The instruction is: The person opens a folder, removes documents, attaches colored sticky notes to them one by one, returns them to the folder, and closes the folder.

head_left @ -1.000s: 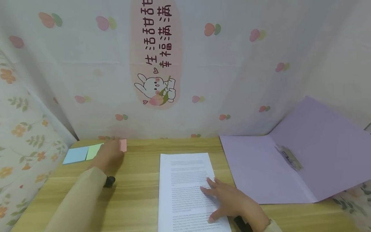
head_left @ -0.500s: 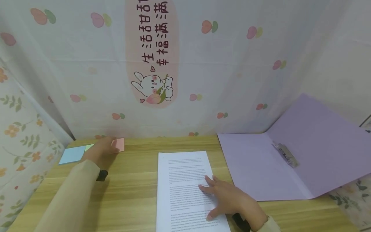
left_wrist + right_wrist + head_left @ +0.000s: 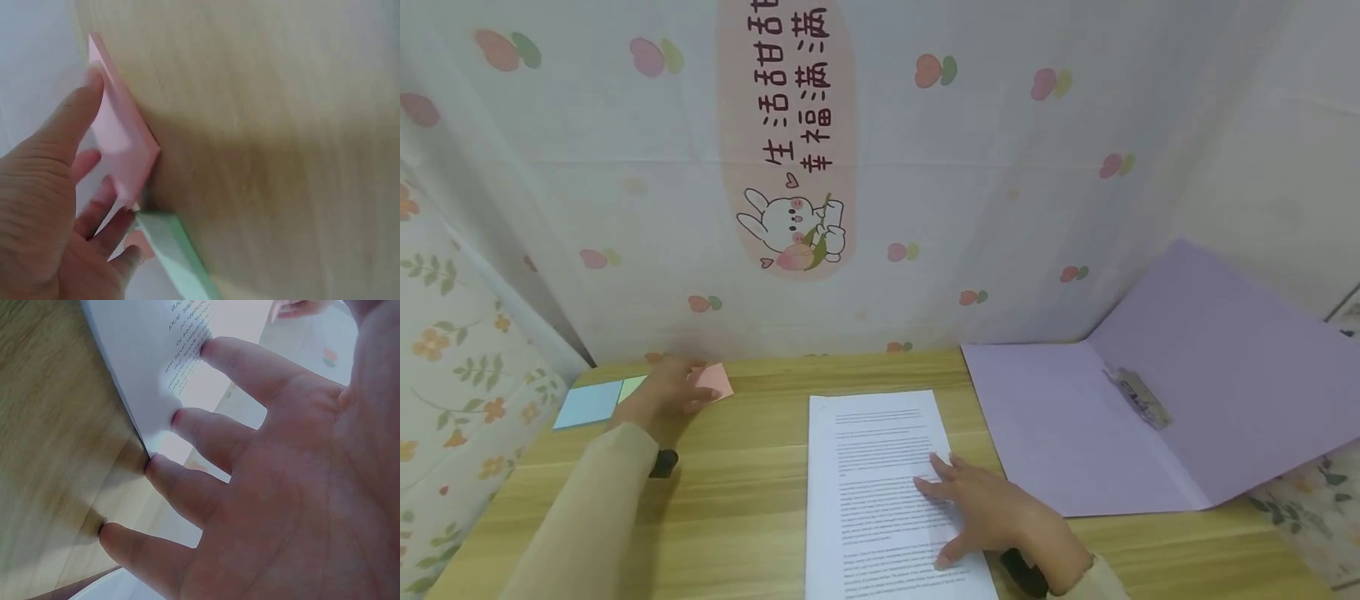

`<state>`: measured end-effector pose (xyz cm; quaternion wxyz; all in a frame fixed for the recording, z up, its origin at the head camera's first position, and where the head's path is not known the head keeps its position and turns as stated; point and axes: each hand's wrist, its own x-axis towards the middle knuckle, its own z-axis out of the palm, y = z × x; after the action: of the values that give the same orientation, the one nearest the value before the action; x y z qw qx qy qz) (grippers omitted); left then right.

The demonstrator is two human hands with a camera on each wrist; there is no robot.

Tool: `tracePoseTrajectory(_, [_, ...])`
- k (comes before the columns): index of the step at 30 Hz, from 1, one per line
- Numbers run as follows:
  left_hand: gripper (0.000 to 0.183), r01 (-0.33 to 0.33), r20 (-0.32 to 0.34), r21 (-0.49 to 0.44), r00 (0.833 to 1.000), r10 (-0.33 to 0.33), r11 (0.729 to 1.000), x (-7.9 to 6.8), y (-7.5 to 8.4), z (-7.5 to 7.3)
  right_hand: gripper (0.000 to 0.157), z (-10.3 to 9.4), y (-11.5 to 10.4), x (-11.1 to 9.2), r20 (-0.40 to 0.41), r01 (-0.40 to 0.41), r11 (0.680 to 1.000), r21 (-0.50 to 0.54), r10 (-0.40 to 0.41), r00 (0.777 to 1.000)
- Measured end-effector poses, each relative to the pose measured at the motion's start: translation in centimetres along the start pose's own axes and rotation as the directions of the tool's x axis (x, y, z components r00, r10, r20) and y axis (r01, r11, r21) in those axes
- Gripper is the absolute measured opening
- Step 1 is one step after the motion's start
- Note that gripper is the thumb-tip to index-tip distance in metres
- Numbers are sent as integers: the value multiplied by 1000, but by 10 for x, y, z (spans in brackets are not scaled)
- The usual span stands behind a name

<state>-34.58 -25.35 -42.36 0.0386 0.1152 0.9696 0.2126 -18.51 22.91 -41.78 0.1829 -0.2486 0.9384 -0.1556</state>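
At the table's back left, my left hand point(image 3: 662, 392) holds a pink sticky note pad point(image 3: 717, 382). The left wrist view has the thumb on the pink pad's face point(image 3: 119, 137) and the fingertips at its lower end, by a green pad point(image 3: 172, 250). The pink pad sits at an angle to the green one. My right hand point(image 3: 988, 508) rests with spread fingers on the right side of a printed paper stack point(image 3: 880, 467). In the right wrist view, some fingertips touch the sheet point(image 3: 137, 369) and others reach past its edge to the wood.
A blue sticky note pad point(image 3: 587, 404) lies left of the green pad point(image 3: 631, 387). On the right an open purple folder point(image 3: 1045, 433) has a metal clip point(image 3: 1138, 398) near its spine, and its right cover is raised. A patterned curtain point(image 3: 910, 167) hangs behind the wooden table point(image 3: 737, 517).
The pink pad has turned and shifted slightly right, with my left thumb now showing at its near side. My right hand keeps its place on the papers. The head view has shifted slightly.
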Motion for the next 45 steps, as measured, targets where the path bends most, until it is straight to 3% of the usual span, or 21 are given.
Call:
tracePoseTrajectory(2, [69, -28, -42, 57, 999, 31, 998, 3, -2, 6, 95, 1, 1, -1, 0, -5, 1000, 0, 5, 1000])
tracePoseTrajectory(7, [67, -13, -106, 94, 994, 23, 995, 2, -2, 10, 95, 2, 1, -2, -2, 4, 1000, 9, -4, 1000])
tracePoseTrajectory(13, [77, 10, -94, 45, 996, -5, 999, -3, 8, 6, 95, 3, -1, 0, -2, 4, 1000, -1, -4, 1000])
tracePoseTrajectory(19, [69, 34, -66, 71, 997, -29, 997, -9, 19, 6, 96, 4, -2, -1, -1, -5, 1000, -9, 5, 1000])
tracePoseTrajectory(25, [55, 33, -90, -33, 995, -36, 999, -17, 24, 7, 95, 2, -2, -2, -3, 1, 1000, -2, -1, 1000])
tracePoseTrajectory(32, [36, -44, -164, -146, 986, 20, 988, -26, 33, 8, 95, 2, 0, 0, -9, -2, 1000, -9, 1, 1000])
tracePoseTrajectory(37, [34, -29, -208, -213, 978, -16, 977, -35, 33, 14, 95, 2, 0, 1, -4, -13, 1000, -2, 13, 1000])
tracePoseTrajectory(42, [37, 3, -226, -312, 971, -77, 950, -44, 34, 26, 96, 1, -1, 1, -9, -23, 1000, -13, 23, 1000])
tracePoseTrajectory(45, [37, -45, -220, -402, 974, -49, 914, -50, 36, 35, 97, 0, -1, 1, -6, -25, 1000, -18, 25, 1000])
